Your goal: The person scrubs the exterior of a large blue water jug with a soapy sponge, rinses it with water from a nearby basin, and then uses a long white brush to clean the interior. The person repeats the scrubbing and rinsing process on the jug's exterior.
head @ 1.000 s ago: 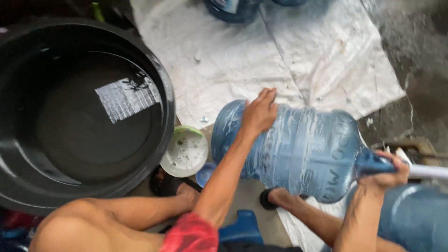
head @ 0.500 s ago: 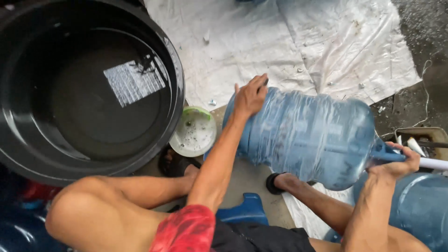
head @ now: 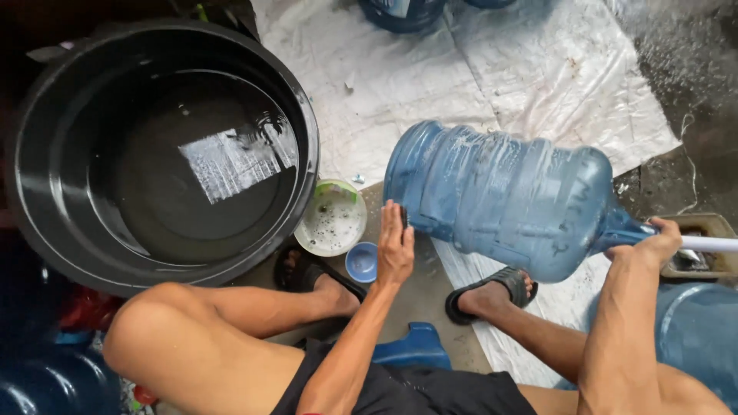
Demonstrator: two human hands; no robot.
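A big blue water jug [head: 507, 196] lies on its side in front of me, its neck pointing right. My left hand [head: 396, 246] presses flat against the jug's base at the lower left edge. My right hand [head: 653, 244] grips the jug's neck, where a white rod [head: 711, 244] enters the mouth. The jug's wall is wet and streaked. My two feet in dark sandals [head: 492, 292] rest on the ground below it.
A large black tub [head: 46, 154] holding water fills the left. A small white bowl [head: 332, 219] and a little blue cap [head: 361, 261] sit between tub and jug. White sheeting [head: 477, 69] covers the ground; more blue jugs stand at top [head: 400, 11] and lower right [head: 699, 330].
My left hand has slid from the top of the jug's base down to its lower edge. The jug has turned a little and the view has shifted.
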